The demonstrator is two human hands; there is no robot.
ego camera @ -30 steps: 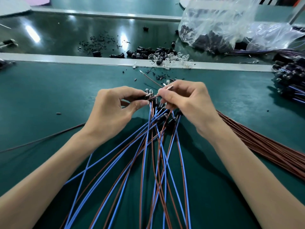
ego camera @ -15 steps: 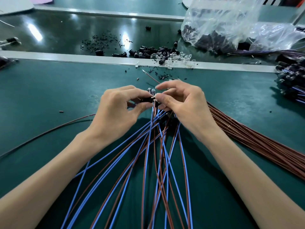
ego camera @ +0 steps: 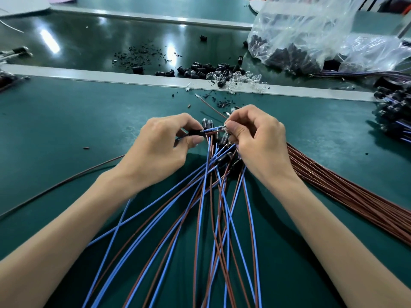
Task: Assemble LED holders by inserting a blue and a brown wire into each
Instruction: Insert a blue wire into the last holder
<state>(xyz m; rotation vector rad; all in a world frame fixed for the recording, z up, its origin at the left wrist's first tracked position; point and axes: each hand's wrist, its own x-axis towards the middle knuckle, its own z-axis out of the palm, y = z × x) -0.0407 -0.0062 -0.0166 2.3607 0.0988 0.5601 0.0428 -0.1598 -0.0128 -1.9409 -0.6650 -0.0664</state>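
My left hand (ego camera: 164,150) pinches a small black LED holder (ego camera: 195,132) between thumb and forefinger. A short stretch of blue wire (ego camera: 212,129) and brown wire (ego camera: 211,134) runs from the holder's mouth to my right hand (ego camera: 255,138), whose fingertips pinch their bare ends. Under both hands lies a fan of finished blue and brown wire pairs (ego camera: 213,207) with black holders and clear LED tips (ego camera: 206,123) bunched at the top. Part of that bunch is hidden by my right hand.
A bundle of loose brown wires (ego camera: 347,192) lies to the right. Black holders and clear LEDs (ego camera: 222,74) are heaped by the grey divider strip (ego camera: 89,74). Plastic bags of holders (ego camera: 300,41) sit at back right, finished assemblies (ego camera: 393,112) at the right edge.
My hands have drawn slightly apart, so a short length of blue and brown wire now shows between the holder and my right fingertips.
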